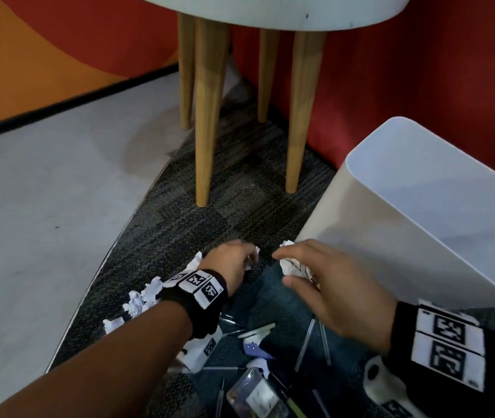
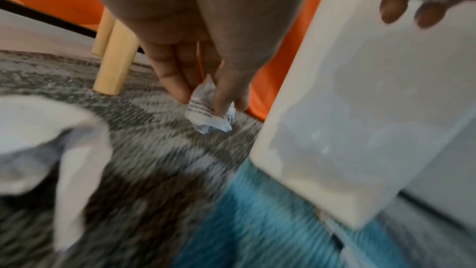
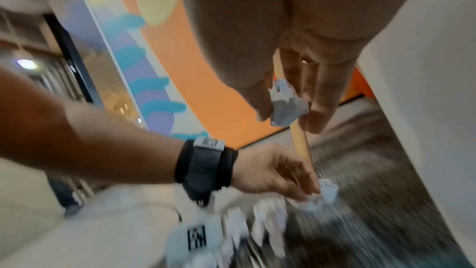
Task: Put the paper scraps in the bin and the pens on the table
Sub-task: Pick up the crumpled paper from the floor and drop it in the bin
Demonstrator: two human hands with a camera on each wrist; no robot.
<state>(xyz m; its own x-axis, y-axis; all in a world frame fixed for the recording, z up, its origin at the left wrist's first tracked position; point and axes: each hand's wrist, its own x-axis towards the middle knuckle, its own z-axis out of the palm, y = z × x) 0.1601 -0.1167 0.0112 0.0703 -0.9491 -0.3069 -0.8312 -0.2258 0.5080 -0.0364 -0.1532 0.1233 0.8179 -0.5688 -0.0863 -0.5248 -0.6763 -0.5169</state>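
Observation:
My left hand (image 1: 240, 257) pinches a crumpled paper scrap (image 2: 208, 109) just above the carpet; the same scrap (image 3: 326, 191) shows in the right wrist view. My right hand (image 1: 306, 273) holds another crumpled scrap (image 1: 294, 263) between thumb and fingers, beside the near wall of the white bin (image 1: 421, 212); that scrap (image 3: 285, 105) also shows in its wrist view. More white scraps (image 1: 140, 300) lie on the carpet left of my left wrist. Several clear pens (image 1: 306, 342) lie on the floor below my hands. The round white table (image 1: 270, 10) stands behind.
The table's wooden legs (image 1: 207, 116) stand on the dark carpet (image 1: 240, 191) ahead. A red wall (image 1: 421, 70) lies behind the bin. Grey floor (image 1: 44, 191) stretches to the left. A clear plastic case (image 1: 255, 393) lies near the bottom edge.

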